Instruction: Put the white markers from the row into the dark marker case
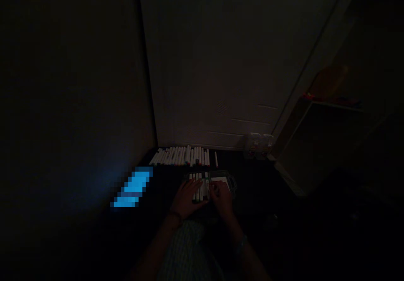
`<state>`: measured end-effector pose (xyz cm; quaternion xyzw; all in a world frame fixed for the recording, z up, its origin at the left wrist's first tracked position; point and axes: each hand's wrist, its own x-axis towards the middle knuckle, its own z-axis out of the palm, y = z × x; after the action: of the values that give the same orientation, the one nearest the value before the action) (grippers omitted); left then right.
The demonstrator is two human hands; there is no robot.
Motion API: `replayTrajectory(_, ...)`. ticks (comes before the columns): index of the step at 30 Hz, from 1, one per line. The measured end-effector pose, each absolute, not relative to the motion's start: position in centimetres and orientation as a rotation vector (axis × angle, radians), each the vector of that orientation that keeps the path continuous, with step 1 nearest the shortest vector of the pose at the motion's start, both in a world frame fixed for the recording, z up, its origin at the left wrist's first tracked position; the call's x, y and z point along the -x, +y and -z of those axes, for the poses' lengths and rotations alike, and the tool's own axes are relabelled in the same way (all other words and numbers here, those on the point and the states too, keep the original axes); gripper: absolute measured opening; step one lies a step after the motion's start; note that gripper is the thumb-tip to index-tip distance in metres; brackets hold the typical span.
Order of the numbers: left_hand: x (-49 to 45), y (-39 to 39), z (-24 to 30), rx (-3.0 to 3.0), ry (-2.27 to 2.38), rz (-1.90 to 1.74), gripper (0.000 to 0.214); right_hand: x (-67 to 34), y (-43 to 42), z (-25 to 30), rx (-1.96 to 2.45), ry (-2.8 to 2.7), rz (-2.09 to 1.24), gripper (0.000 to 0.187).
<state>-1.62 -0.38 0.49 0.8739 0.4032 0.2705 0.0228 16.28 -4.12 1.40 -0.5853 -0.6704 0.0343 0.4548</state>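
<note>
Room very dim. Dark wall (69,83) fills frame left; pale door (221,62) at centre; dark floor (268,188) below; low cabinet (318,142) at right. Blue glow (132,188) lower left, pixelated.

The bright blue glowing patch (131,188) on the dark floor is blocked into coarse squares, so it cannot be made out. The left hand (187,197), lying flat, covers the near ends of the white-barrelled markers (200,187) in the shallow clear plastic case (229,181). The right hand (222,199) hides the case's near middle, and darkness conceals whether its fingers grip anything. Both forearms run off the bottom edge. Cap colours in the long row of white markers (179,155) by the wall are too small to read. The two small clear plastic boxes (260,145) perhaps carry labels, but nothing on them is legible.
</note>
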Motion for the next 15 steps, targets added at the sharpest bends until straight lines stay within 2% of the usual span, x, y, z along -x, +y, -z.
replayTrajectory(9,1.6,-0.4,-0.2,-2.712,1.260,-0.827,0.070,-16.0,-4.2,-2.1,1.475,-1.760,0.018,0.032)
replayTrajectory(15,1.6,-0.3,-0.3,-2.725,1.249,-0.813,0.070,-15.8,-4.5,-2.6,1.491,-1.854,0.055,0.034)
